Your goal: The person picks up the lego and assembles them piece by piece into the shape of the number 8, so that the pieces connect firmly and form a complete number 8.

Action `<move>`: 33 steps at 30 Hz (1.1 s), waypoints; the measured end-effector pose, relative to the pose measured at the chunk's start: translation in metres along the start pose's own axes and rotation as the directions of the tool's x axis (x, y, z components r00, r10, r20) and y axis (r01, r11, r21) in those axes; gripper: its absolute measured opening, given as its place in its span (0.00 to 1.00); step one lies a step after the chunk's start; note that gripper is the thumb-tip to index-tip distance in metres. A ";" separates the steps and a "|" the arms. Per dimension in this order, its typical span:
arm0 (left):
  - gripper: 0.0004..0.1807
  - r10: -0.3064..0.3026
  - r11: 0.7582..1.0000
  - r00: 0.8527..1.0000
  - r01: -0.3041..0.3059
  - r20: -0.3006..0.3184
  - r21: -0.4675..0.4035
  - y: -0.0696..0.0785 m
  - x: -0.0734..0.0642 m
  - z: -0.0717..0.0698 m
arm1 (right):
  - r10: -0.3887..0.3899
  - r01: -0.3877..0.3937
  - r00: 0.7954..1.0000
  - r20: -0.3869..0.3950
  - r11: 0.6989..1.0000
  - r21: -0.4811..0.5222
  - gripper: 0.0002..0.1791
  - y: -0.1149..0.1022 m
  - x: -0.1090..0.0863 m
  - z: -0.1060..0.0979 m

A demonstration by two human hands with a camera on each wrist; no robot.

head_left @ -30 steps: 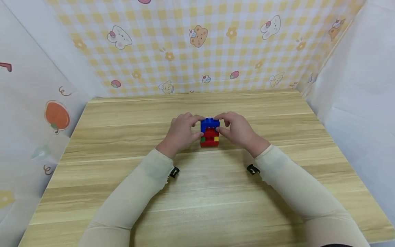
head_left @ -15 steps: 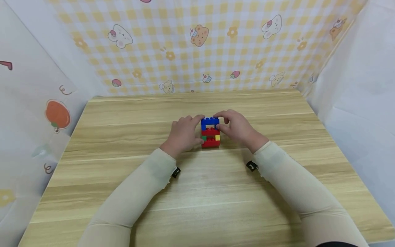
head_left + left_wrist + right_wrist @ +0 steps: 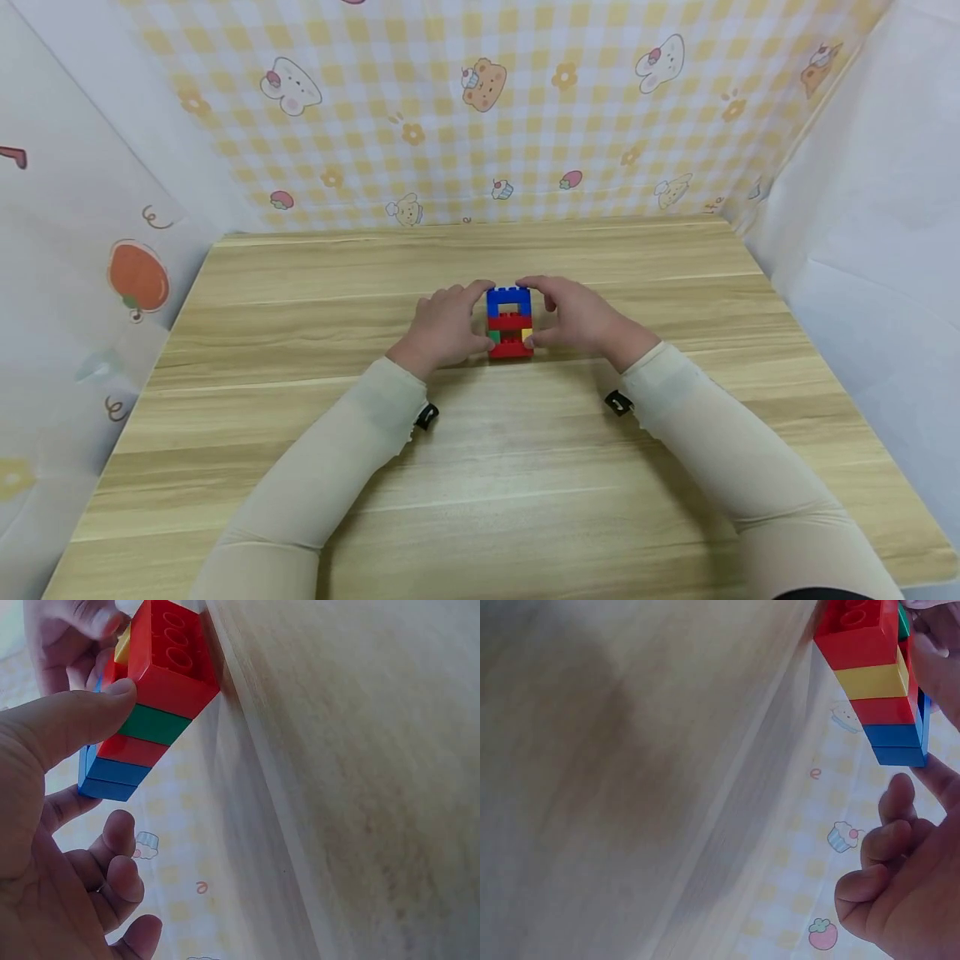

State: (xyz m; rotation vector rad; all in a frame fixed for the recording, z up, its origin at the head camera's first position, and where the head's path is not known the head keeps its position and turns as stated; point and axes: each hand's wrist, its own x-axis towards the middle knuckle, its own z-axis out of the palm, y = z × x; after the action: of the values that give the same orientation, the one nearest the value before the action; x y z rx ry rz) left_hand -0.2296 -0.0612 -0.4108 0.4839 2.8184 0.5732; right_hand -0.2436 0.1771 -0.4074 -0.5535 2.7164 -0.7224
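Observation:
A small tower of toy building bricks (image 3: 510, 322) is held between both hands over the middle of the table. Blue bricks form its top, with a window-like gap below, then a red layer. A green brick (image 3: 156, 724) on the left and a yellow brick (image 3: 874, 679) on the right rest on a red bottom brick (image 3: 169, 686), whose hollow underside shows in both wrist views. My left hand (image 3: 442, 327) pinches the tower's left side, index finger at the top, thumb near the bottom. Likewise my right hand (image 3: 581, 321) grips the right side, thumb by the yellow brick.
The wood-grain table (image 3: 480, 492) stretches around the hands. Behind it hangs a yellow checked cloth (image 3: 420, 108) with cartoon prints, and pale sheets (image 3: 870, 208) flank both sides. Black wrist-camera mounts (image 3: 618, 403) stick out at the sleeve cuffs.
The tower has tilted so its front faces me more and its gap shows through. The left thumb, then the right thumb, slid down toward the bottom brick.

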 end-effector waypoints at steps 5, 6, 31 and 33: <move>0.50 -0.001 1.000 1.000 0.001 0.004 -0.021 -0.003 0.001 0.000 | -0.005 0.006 0.999 0.049 1.000 -0.030 0.62 0.000 -0.001 0.002; 0.51 0.000 1.000 1.000 0.001 0.006 -0.026 -0.003 0.001 0.000 | -0.011 0.013 0.998 0.054 0.999 -0.037 0.63 0.000 -0.001 0.002; 0.61 -0.023 0.997 0.990 0.034 0.142 -0.075 -0.010 0.005 0.000 | 0.041 -0.054 0.985 0.167 0.996 0.075 0.62 0.009 0.006 0.004; 0.58 -0.032 0.993 0.986 0.050 0.164 -0.109 -0.012 0.007 0.000 | 0.052 -0.068 0.982 0.181 0.994 0.085 0.61 0.010 0.007 0.004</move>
State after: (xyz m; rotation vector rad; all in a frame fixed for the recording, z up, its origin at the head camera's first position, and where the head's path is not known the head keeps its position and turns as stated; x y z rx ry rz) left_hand -0.2390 -0.0689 -0.4168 0.4290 2.6195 0.6500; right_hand -0.2516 0.1804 -0.4171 -0.4880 2.5104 -0.7396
